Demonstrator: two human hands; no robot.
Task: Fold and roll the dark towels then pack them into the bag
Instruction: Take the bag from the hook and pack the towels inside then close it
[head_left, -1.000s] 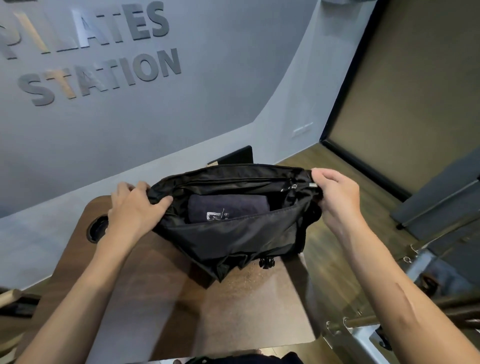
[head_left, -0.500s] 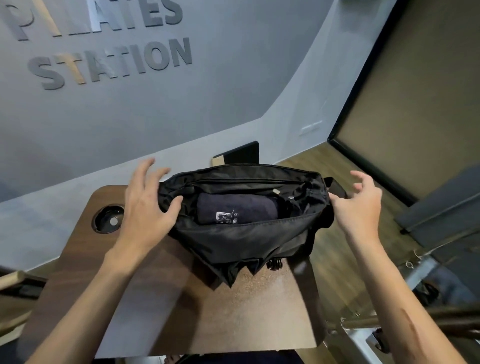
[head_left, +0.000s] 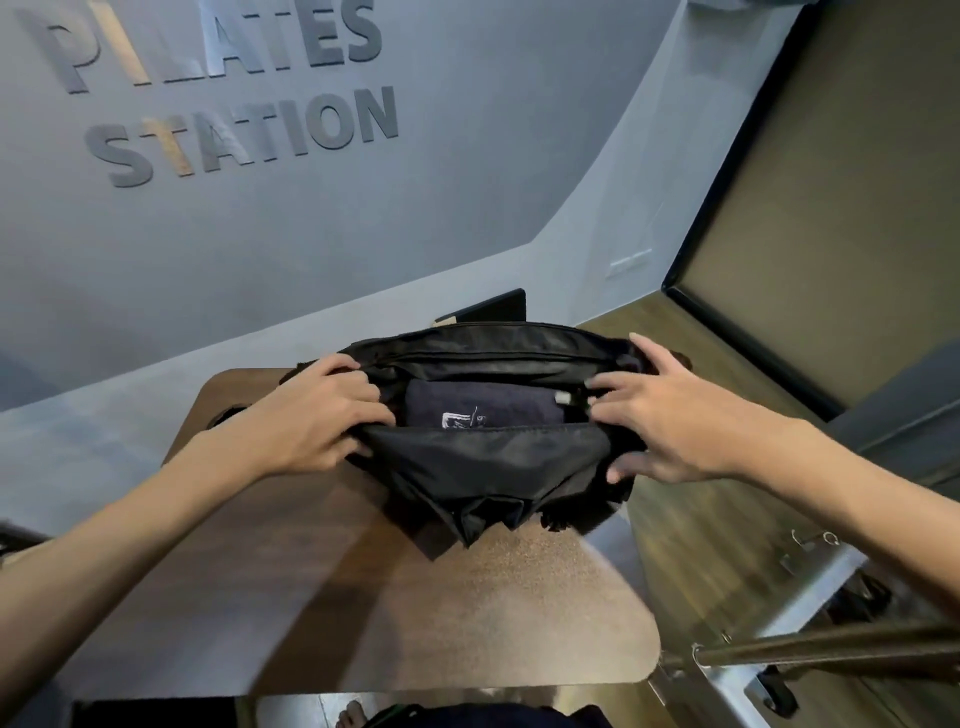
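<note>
Grey studio wall behind wooden table (head_left: 311, 597). Black bag (head_left: 493, 462) overhangs its far edge, rolled dark towel (head_left: 483, 408) inside. Left hand (head_left: 311, 415) grip clenched on bag's end; right hand (head_left: 670, 415) grip released, fingers resting. Bag may slide off if nudged

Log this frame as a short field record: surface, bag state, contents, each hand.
surface: wooden table
bag: black bag on the table's far end, mouth open
contents: rolled dark towel with a white logo, lying inside
left hand: left hand grips the bag's left end, fingers curled over the rim
right hand: right hand at the bag's right end, fingers spread on the fabric
backdrop: wall lettering reading PILATES STATION
</note>
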